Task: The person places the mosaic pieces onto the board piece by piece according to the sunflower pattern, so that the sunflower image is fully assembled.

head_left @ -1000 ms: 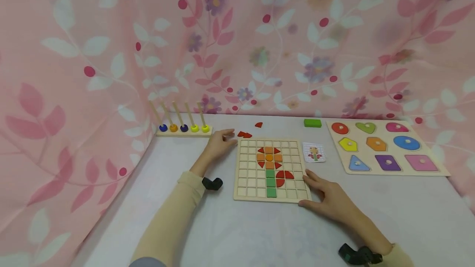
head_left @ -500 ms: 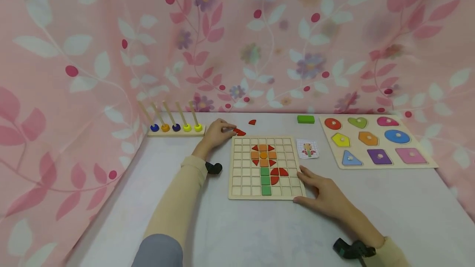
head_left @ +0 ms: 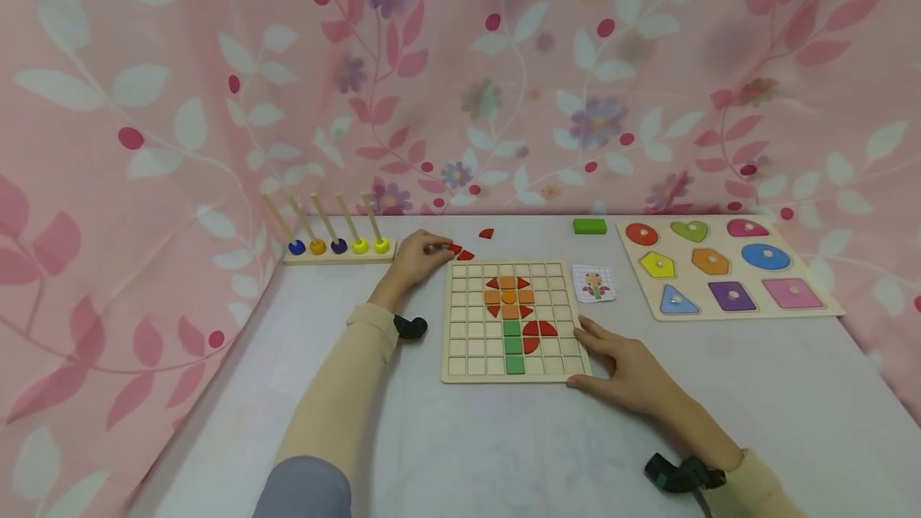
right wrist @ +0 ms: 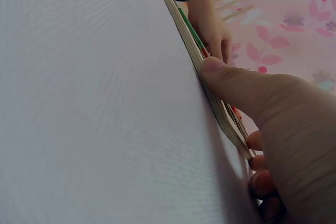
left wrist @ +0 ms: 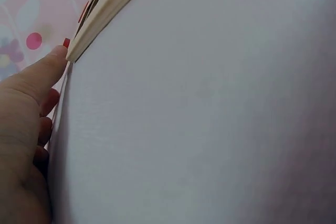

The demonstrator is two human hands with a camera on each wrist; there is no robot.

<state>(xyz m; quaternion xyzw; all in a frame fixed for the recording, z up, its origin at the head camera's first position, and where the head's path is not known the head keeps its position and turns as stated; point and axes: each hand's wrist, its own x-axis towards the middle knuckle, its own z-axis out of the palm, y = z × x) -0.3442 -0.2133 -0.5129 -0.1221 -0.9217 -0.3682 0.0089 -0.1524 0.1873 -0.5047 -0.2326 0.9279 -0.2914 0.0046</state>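
A wooden grid board (head_left: 468, 346) lies flat, carrying a flower of orange, red and green tiles. Beyond its far left corner, my left hand (head_left: 417, 257) pinches a red quarter-circle piece (head_left: 455, 249) at its fingertips; the left wrist view shows a bit of red piece (left wrist: 66, 42) at the thumb tip. Another red piece (head_left: 465, 255) lies right beside it, and a third red piece (head_left: 486, 233) sits farther back. My right hand (head_left: 633, 374) grips the board's near right corner, thumb at the front and fingers along the right edge. In the right wrist view some fingers are hidden.
A pattern card (head_left: 593, 284) lies right of the board, with a green block (head_left: 590, 226) behind it. A knobbed shape puzzle (head_left: 727, 298) is at the right. A peg stand with rings (head_left: 338, 257) stands left of my left hand. A floral curtain (head_left: 460, 86) backs the table.
My left hand has reached forward to the red pieces, and its fingertips have closed on one, parting it slightly from its neighbour. The right hand stays on the board. The head view shifted slightly.
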